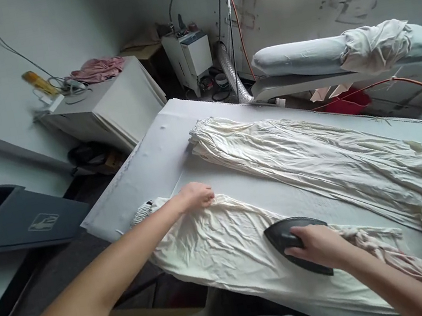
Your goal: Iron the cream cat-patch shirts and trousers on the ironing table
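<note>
A wrinkled cream garment [218,244] lies along the near edge of the grey ironing table [160,150]. My left hand [196,195] is closed on the cloth near its gathered waistband, pinching a fold. My right hand [319,245] grips the handle of a dark iron [286,236], which rests flat on the garment with its tip pointing left. A second cream garment [317,155] lies spread across the middle of the table, beyond the iron.
A padded sleeve board [299,58] with cloth over its end stands behind the table. A white steam unit [189,55] and hoses sit at the back wall. A covered side table [111,102] with pink cloth is at left. An orange cable [418,83] crosses at right.
</note>
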A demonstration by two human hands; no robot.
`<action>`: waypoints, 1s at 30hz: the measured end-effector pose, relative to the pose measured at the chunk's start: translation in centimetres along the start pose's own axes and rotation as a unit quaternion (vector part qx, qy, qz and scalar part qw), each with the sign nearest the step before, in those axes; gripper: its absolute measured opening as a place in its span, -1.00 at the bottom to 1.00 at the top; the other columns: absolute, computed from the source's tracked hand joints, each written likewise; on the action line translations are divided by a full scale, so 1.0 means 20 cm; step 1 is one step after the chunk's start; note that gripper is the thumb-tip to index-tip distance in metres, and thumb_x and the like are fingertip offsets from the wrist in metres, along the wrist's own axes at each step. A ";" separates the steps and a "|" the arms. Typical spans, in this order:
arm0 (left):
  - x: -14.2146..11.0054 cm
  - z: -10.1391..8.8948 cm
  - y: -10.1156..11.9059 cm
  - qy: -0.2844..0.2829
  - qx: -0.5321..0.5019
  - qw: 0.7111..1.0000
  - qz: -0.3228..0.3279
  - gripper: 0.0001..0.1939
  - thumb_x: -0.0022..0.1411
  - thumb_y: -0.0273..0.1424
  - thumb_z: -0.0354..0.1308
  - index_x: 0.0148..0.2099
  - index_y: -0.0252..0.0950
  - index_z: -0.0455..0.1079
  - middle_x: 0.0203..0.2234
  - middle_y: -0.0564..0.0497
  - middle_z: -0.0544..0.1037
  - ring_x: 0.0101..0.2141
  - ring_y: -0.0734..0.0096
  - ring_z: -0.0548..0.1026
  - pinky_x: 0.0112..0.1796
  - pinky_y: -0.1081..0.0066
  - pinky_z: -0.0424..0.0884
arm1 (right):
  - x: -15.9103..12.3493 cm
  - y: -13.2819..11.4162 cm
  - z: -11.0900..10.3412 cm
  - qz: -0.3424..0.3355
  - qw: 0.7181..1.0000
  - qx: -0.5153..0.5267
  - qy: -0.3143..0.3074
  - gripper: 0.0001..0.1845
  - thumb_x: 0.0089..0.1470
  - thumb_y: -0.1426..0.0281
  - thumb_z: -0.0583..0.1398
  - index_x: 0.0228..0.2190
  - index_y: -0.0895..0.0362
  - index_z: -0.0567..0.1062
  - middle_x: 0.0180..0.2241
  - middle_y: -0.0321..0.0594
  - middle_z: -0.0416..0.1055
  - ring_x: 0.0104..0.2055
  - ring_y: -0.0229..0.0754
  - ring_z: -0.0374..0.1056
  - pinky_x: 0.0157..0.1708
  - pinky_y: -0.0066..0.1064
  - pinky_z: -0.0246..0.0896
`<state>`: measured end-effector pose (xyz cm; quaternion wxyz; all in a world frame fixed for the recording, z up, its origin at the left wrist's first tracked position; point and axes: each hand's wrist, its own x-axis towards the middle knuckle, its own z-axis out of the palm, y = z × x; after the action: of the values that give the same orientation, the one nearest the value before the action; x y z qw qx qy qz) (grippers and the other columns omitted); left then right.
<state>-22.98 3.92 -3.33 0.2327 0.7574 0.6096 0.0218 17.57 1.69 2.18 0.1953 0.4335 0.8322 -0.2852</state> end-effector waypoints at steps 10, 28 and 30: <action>-0.12 0.00 -0.34 0.057 -0.129 0.983 -0.114 -0.77 0.09 -0.16 0.25 -0.32 -0.20 0.56 -0.41 -0.03 0.63 -0.29 0.20 0.54 -0.26 0.37 0.35 | 0.79 -0.87 -0.18 0.033 0.995 0.010 0.097 -0.52 0.21 -0.06 0.13 -0.14 0.06 0.53 -0.20 -0.12 0.60 -0.19 -0.02 0.51 -0.32 -0.36 0.17; -1.25 0.30 -0.78 0.187 -0.471 0.773 -0.383 -0.37 -0.16 0.01 0.40 -0.09 -0.28 0.61 -0.18 -0.05 0.70 -0.04 0.04 0.59 -0.04 0.37 0.46 | 1.00 -1.78 -0.04 -0.083 0.992 -0.093 -0.011 -0.41 0.20 -0.10 0.09 -0.14 0.12 0.59 -0.16 -0.03 0.61 -0.17 0.04 0.53 -0.25 -0.29 0.35; -1.27 0.30 -0.83 0.180 -0.478 0.776 -0.370 -0.36 -0.13 0.04 0.38 -0.09 -0.30 0.61 -0.18 -0.05 0.70 -0.06 0.03 0.60 -0.09 0.37 0.48 | 0.94 -1.78 -0.03 -0.123 0.986 -0.109 -0.020 -0.35 0.15 -0.18 0.10 -0.16 0.12 0.59 -0.20 -0.02 0.60 -0.19 0.07 0.53 -0.26 -0.25 0.36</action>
<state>-42.62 -19.31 -8.62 0.4408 0.2472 0.7846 0.3591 -22.42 -2.90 2.72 0.2213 0.2983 0.9013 -0.2228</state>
